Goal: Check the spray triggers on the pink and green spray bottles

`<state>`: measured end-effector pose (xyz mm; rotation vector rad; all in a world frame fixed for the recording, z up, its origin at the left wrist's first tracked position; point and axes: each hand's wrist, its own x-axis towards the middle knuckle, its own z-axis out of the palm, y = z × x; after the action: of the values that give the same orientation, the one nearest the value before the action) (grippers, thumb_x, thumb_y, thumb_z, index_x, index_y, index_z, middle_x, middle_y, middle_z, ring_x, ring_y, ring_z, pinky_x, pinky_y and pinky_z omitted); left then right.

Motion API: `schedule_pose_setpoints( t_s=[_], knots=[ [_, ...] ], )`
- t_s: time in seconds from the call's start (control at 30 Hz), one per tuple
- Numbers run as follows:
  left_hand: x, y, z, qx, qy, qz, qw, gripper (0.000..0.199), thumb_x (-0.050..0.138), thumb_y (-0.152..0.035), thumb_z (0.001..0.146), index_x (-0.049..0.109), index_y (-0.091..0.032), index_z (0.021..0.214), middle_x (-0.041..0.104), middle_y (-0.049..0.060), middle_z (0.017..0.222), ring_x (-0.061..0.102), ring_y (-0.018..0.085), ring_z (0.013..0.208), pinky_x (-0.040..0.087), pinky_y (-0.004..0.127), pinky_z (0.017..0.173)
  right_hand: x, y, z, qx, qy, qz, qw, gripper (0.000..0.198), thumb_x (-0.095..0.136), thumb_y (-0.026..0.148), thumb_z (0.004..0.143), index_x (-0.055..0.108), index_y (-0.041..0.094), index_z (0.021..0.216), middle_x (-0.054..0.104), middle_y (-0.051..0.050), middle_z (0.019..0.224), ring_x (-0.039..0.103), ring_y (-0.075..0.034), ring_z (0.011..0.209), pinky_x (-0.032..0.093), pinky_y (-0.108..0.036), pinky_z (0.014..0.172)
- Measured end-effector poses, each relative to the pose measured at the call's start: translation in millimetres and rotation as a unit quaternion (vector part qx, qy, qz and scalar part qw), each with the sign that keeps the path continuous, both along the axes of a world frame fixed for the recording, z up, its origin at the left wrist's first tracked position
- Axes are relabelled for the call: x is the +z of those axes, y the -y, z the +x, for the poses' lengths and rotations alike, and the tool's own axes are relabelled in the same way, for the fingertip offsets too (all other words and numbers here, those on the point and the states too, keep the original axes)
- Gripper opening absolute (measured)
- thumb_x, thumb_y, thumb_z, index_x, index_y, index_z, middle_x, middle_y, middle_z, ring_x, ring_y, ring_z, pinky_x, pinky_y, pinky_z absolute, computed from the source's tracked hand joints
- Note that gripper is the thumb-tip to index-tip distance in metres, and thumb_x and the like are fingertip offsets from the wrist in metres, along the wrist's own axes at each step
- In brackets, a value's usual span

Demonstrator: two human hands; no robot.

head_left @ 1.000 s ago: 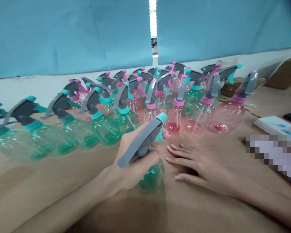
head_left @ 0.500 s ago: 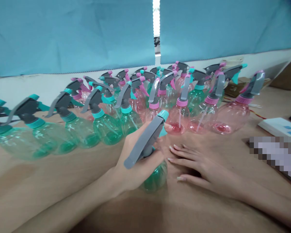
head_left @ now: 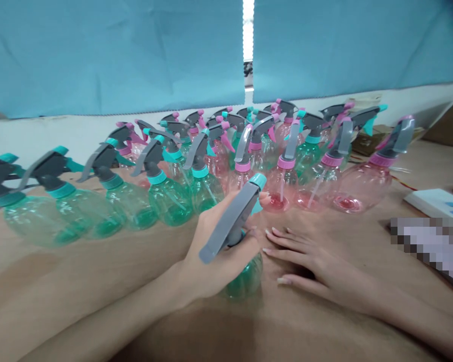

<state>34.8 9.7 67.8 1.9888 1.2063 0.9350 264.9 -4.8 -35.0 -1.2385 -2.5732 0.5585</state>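
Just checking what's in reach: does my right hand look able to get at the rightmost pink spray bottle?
Probably yes: your right hand appears to hold nothing, and nothing seems to stand between its fingertips and the rightmost pink spray bottle.

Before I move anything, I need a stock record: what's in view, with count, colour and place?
Clear plastic spray bottle with grey trigger head: one, green, foreground centre
Teal-collared spray bottles: five, green, front row left
Pink-collared spray bottles: four, pink, front row right
Rear spray bottles: several, overlapping, green and pink, behind
Wood-look table: one, brown, underneath
Fabric sheeting: count unclear, blue, background
Narrow bright strip: one, white, top centre
Cardboard box: one, brown, far right
Flat box: one, white with blue patches, right
Pixelated item: one, colour unclear, right
Left hand: one, bare, gripping foreground bottle
Right hand: one, bare, on table, fingers spread
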Motion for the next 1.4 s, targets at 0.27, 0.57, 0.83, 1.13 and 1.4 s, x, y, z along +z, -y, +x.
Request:
schedule_pose_setpoints(
  t_s=[0.27, 0.57, 0.83, 1.13, 1.4],
  knots=[
    [1.1, 1.8, 0.8, 0.015, -0.007, -0.002, 1.0, 0.007, 0.048, -0.027, 0.076, 0.054, -0.024, 0.08, 0.061, -0.002, 0.069, 0.061, 0.016, 0.062, 0.049, 0.027, 0.057, -1.6, -0.5, -0.3, 0.004, -0.009, -0.002, 1.0, 0.052, 0.05, 0.051, 0.094, 0.044, 0.033, 0.142, 0.034, 0.0, 0.154, 0.027, -0.028, 0.143, 0.027, -0.054, 0.115],
    [0.5, 2.4, 0.8, 0.008, -0.019, 0.01, 1.0, 0.006, 0.048, -0.026, 0.076, 0.053, -0.024, 0.08, 0.06, -0.004, 0.067, 0.06, 0.014, 0.06, 0.047, 0.025, 0.055, -1.9, 0.0, 0.1, -0.001, -0.005, 0.002, 1.0, 0.052, 0.049, 0.052, 0.094, 0.045, 0.033, 0.142, 0.035, 0.0, 0.154, 0.028, -0.027, 0.143, 0.025, -0.054, 0.115],
    [0.2, 0.4, -0.7, 0.004, -0.006, 0.014, 1.0, 0.006, 0.049, -0.026, 0.076, 0.053, -0.023, 0.079, 0.064, -0.003, 0.07, 0.061, 0.016, 0.061, 0.048, 0.027, 0.055, -1.0, -0.3, -0.9, -0.001, -0.002, 0.0, 1.0, 0.051, 0.048, 0.052, 0.094, 0.045, 0.034, 0.142, 0.035, 0.001, 0.154, 0.028, -0.027, 0.143, 0.026, -0.053, 0.115],
    [-1.8, 1.0, -0.8, -0.005, -0.006, 0.013, 1.0, 0.007, 0.048, -0.027, 0.077, 0.052, -0.023, 0.081, 0.061, -0.003, 0.068, 0.059, 0.015, 0.059, 0.046, 0.028, 0.055, 0.2, -0.5, -1.3, 0.003, 0.035, 0.007, 0.999, 0.054, 0.041, 0.057, 0.095, 0.042, 0.032, 0.144, 0.031, 0.001, 0.155, 0.025, -0.025, 0.144, 0.026, -0.053, 0.115],
    [-2.1, -2.6, -1.0, -0.021, 0.029, -0.005, 0.999, 0.004, 0.049, -0.027, 0.078, 0.049, -0.024, 0.08, 0.048, -0.006, 0.059, 0.054, 0.015, 0.056, 0.042, 0.026, 0.052, -4.3, -0.6, 0.2, 0.003, -0.005, 0.008, 1.0, 0.052, 0.049, 0.052, 0.094, 0.043, 0.035, 0.143, 0.034, 0.001, 0.154, 0.027, -0.027, 0.143, 0.027, -0.053, 0.115]
  ],
)
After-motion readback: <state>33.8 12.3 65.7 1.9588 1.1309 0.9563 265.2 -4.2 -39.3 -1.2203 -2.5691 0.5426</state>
